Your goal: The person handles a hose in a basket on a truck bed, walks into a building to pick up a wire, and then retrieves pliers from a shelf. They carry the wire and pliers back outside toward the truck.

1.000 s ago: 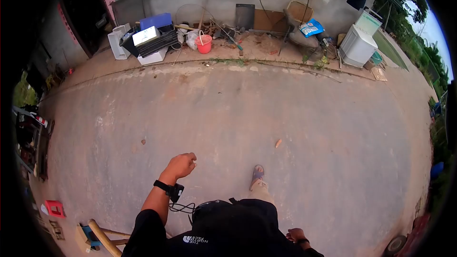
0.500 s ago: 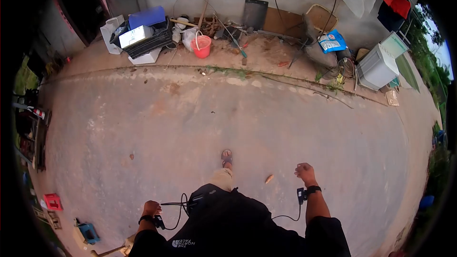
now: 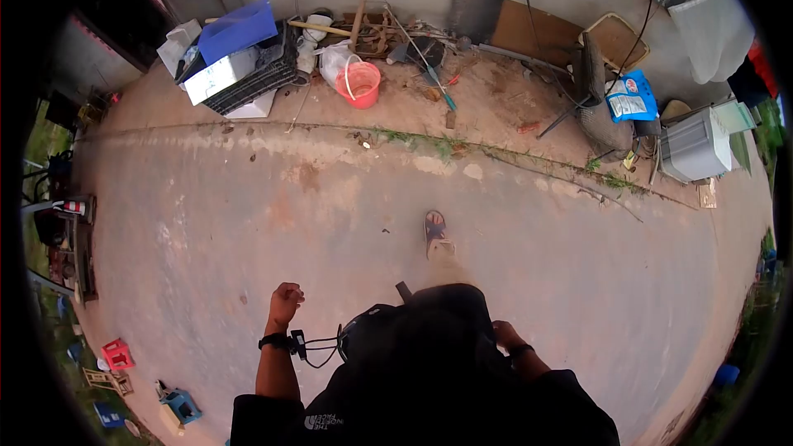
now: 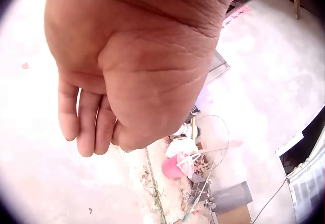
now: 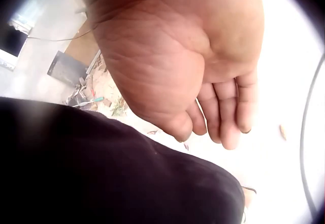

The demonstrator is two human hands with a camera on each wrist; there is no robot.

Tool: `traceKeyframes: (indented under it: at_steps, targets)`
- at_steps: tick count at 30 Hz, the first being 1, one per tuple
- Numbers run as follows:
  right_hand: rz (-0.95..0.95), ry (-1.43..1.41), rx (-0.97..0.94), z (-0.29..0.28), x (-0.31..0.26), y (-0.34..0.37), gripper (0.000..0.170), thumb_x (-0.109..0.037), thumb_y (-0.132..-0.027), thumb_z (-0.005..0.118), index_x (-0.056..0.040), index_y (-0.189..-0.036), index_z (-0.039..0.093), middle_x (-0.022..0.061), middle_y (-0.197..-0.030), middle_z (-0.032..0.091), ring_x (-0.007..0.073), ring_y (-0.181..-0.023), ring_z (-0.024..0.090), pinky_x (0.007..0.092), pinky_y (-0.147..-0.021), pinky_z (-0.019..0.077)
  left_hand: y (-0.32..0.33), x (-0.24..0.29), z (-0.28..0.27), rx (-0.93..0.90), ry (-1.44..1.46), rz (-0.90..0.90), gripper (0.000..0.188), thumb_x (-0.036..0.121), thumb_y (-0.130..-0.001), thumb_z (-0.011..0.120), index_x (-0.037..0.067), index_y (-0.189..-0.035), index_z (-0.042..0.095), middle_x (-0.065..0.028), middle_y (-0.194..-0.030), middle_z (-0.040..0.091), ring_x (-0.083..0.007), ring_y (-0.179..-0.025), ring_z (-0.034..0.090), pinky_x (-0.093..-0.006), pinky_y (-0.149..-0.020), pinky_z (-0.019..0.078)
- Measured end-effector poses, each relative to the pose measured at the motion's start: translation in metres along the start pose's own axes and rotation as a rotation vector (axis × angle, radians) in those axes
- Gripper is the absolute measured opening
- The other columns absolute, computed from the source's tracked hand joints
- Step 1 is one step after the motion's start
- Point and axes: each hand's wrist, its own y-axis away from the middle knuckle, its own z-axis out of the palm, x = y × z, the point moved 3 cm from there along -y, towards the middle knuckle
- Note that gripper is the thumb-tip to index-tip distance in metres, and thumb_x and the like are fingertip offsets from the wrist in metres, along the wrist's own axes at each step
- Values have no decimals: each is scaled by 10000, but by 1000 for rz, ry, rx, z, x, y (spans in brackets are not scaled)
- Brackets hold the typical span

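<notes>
In the head view the left hand (image 3: 285, 301) hangs out in front of the body at lower left, above the concrete ground, holding nothing. The left wrist view shows that palm (image 4: 147, 66) with its fingers loosely bent and nothing between them. The right hand (image 3: 507, 337) is beside the dark shirt (image 3: 413, 363), partly hidden by it in the head view. From the right wrist, the palm (image 5: 177, 56) appears with relaxed, slightly bent fingers and no object in them. A sandalled foot (image 3: 434, 227) is forward on the ground.
Along the wall lie a black crate (image 3: 256, 83) with a blue lid, a red bucket (image 3: 358, 85), scrap, a blue-and-white bag (image 3: 632, 97) and a white machine (image 3: 695, 147). A low step edge runs before them. Red (image 3: 117, 353) and blue stools (image 3: 180, 405) stand at lower left.
The wall and the things along it appear closer. The left hand has swung forward, while the right has swung back beside the body. The sandalled foot shows farther ahead.
</notes>
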Motion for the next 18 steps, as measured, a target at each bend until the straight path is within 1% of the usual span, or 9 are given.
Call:
traceKeyframes:
  at_steps: [2,3,5,8,10,11,13,15,18]
  targets:
    - [145,-305,-42,-46,-19,-46,233,-217,-833,633,-1,-913,667,122,-791,675,203,-686,661,345,-621,541,-34,27,7,12,-70,4,168,126,-831,533,24,-955,584,-64,-827,644,-159,-741,643,-278,-619,492]
    - [248,-457,-84,-72,-35,-73,209,-192,-831,642,7,-892,662,122,-827,672,206,-715,655,356,-623,542,-46,39,10,50,-107,-87,177,123,-825,523,18,-953,586,-71,-818,642,-162,-727,642,-285,-603,498]
    - [259,-432,-85,-138,-75,-130,206,-201,-842,633,-2,-897,623,98,-764,651,191,-640,652,320,-567,546,-59,60,15,42,-82,-141,185,114,-816,518,13,-954,587,-80,-816,643,-165,-712,641,-289,-589,502]
    - [97,-394,17,-245,-150,-223,178,-190,-828,636,-18,-866,609,76,-734,636,169,-617,642,288,-521,514,-70,88,22,61,-18,-204,193,119,-832,522,9,-977,584,-105,-856,651,-194,-757,658,-309,-634,527]
    - [-18,-425,107,-318,-236,-270,145,-141,-814,634,-9,-865,606,59,-711,614,147,-588,611,258,-491,472,-86,102,32,66,39,-271,208,128,-848,529,4,-1007,578,-128,-899,659,-228,-817,673,-337,-691,550]
    - [-65,-466,128,-350,-281,-290,140,-102,-802,627,-1,-898,607,60,-720,613,142,-593,605,249,-494,464,-96,108,39,89,92,-278,195,140,-833,562,12,-978,588,-103,-862,658,-196,-769,671,-317,-632,536]
    - [-178,-529,158,-397,-342,-342,163,-42,-833,565,-3,-989,591,71,-781,631,137,-627,607,241,-517,459,-123,120,54,47,125,-322,201,146,-838,567,18,-991,592,-100,-852,659,-195,-756,668,-306,-626,533]
    - [-283,-624,182,-424,-398,-381,174,-77,-833,590,22,-976,589,77,-766,633,141,-599,600,251,-512,451,-161,137,63,26,147,-374,194,141,-836,572,23,-987,598,-96,-832,659,-189,-739,663,-290,-616,528]
    - [-216,-572,117,-434,-453,-427,179,-96,-841,592,5,-988,592,80,-796,637,145,-637,612,249,-528,460,-222,180,56,-38,94,-367,184,119,-831,569,16,-979,606,-85,-811,656,-182,-735,658,-287,-603,517]
